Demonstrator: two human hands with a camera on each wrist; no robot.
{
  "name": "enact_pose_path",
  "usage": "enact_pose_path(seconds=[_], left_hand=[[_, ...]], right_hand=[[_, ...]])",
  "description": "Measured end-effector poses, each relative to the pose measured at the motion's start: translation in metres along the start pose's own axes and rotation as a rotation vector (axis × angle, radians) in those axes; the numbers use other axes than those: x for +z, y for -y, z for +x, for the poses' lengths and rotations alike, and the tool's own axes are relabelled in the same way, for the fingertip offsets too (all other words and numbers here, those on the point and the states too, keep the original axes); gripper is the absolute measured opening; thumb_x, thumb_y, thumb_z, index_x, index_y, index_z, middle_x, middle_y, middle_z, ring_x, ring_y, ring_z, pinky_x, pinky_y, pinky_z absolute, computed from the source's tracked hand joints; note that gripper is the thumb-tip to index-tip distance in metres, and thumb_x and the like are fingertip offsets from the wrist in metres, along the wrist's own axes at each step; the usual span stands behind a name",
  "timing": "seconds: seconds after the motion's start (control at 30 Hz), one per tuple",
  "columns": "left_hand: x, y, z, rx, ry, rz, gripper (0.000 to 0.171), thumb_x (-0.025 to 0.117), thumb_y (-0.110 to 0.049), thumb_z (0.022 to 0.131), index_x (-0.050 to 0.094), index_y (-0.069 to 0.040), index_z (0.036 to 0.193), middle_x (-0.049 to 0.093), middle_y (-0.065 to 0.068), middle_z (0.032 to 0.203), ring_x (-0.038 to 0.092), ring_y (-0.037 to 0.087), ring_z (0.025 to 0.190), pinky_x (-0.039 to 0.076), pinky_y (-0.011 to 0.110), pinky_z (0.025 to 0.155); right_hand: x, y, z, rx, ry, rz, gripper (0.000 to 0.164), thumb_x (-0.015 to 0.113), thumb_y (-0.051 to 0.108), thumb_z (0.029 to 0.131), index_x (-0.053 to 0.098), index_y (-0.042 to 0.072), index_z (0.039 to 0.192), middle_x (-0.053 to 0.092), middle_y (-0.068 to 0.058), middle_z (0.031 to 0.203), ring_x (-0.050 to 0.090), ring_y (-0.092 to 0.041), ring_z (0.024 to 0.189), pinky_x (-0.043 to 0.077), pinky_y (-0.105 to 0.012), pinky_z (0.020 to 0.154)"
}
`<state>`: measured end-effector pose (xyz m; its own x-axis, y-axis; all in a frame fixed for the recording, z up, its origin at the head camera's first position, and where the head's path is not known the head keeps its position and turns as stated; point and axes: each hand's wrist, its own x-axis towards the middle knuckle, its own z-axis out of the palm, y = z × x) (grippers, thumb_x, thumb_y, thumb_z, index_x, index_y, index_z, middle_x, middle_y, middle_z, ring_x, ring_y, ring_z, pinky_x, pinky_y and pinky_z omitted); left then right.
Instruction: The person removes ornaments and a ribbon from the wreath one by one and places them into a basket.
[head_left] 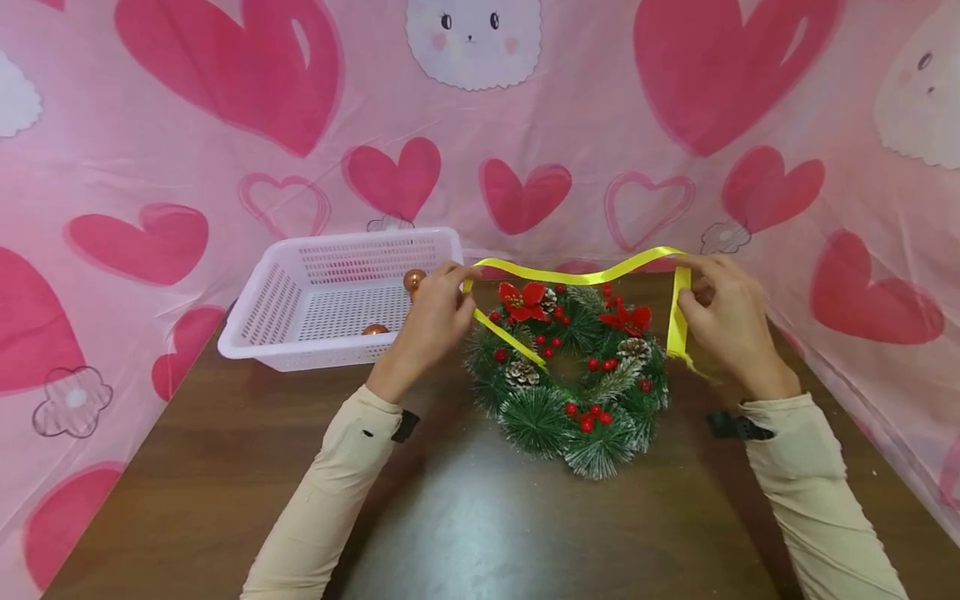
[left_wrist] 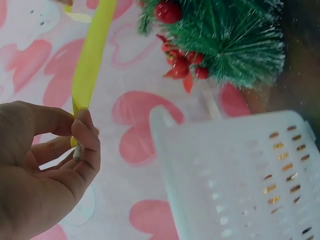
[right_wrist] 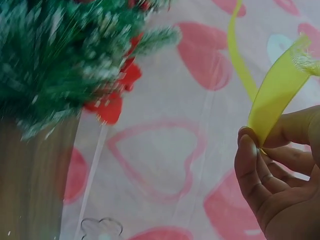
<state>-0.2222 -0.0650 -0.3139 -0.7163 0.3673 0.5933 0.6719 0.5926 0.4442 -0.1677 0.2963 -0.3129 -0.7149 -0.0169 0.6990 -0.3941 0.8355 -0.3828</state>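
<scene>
A yellow ribbon (head_left: 577, 277) spans the gap between both hands over the back of a green wreath (head_left: 536, 421). My left hand (head_left: 433, 321) pinches it at the wreath's back left, and one tail slants down toward the wreath's middle. At the back right my right hand (head_left: 731, 321) pinches the ribbon between thumb and fingers, its short frayed end (right_wrist: 305, 57) hanging free. The wreath lies on the table with red flowers (head_left: 522, 301), red berries (head_left: 588, 417) and pinecones (head_left: 522, 373) on it.
Left of the wreath stands a white perforated basket (head_left: 300, 360) holding several copper-coloured baubles (head_left: 375, 330), partly hidden by the left hand. The brown wooden table (head_left: 450, 533) meets a pink heart-patterned cloth (head_left: 300, 200) at its back and sides.
</scene>
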Motion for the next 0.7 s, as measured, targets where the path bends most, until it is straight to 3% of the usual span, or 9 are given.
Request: enact_pose_path(seconds=[0.17,0.27,0.4,0.57,0.7], left_hand=[[-0.012,0.004,0.001,0.013,-0.039,-0.011,0.029,0.057,0.007,0.085,0.069,0.007,0.112,0.065,0.02,0.103,0.057,0.027,0.074,0.048,0.039,0.071],[-0.022,0.007,0.0,0.0,-0.055,-0.026,0.028,0.057,0.009,0.086,0.068,0.009,0.112,0.064,0.021,0.105,0.058,0.026,0.071,0.05,0.037,0.066],[-0.034,0.009,0.0,-0.015,-0.058,-0.013,0.027,0.058,0.009,0.087,0.067,0.01,0.113,0.063,0.022,0.106,0.058,0.024,0.07,0.051,0.033,0.062],[-0.052,0.011,0.0,-0.038,-0.034,0.006,0.028,0.056,0.006,0.09,0.066,0.009,0.116,0.062,0.021,0.11,0.056,0.023,0.068,0.05,0.032,0.06],[-0.066,0.012,-0.002,-0.05,-0.029,0.022,0.028,0.058,0.005,0.09,0.066,0.009,0.117,0.062,0.02,0.109,0.06,0.024,0.072,0.053,0.035,0.064]], right_hand=[[0.004,0.015,0.004,-0.008,0.022,0.028,0.038,0.058,-0.007,0.085,0.069,0.001,0.121,0.064,-0.014,0.106,0.056,-0.003,0.074,0.038,-0.01,0.067],[0.006,0.024,0.013,-0.016,0.048,0.046,0.039,0.059,-0.007,0.087,0.068,0.003,0.124,0.063,-0.014,0.11,0.064,-0.016,0.076,0.038,-0.005,0.068],[0.008,0.035,0.027,-0.063,0.075,0.065,0.042,0.058,-0.009,0.087,0.067,0.004,0.126,0.063,-0.015,0.112,0.068,-0.029,0.076,0.037,-0.006,0.066],[0.014,0.053,0.041,-0.134,0.124,0.097,0.043,0.056,-0.012,0.087,0.065,0.001,0.127,0.062,-0.016,0.113,0.069,-0.029,0.077,0.04,-0.004,0.067],[0.022,0.066,0.053,-0.183,0.165,0.075,0.041,0.057,-0.01,0.087,0.065,-0.001,0.126,0.062,-0.017,0.117,0.066,-0.025,0.075,0.042,-0.012,0.066]])
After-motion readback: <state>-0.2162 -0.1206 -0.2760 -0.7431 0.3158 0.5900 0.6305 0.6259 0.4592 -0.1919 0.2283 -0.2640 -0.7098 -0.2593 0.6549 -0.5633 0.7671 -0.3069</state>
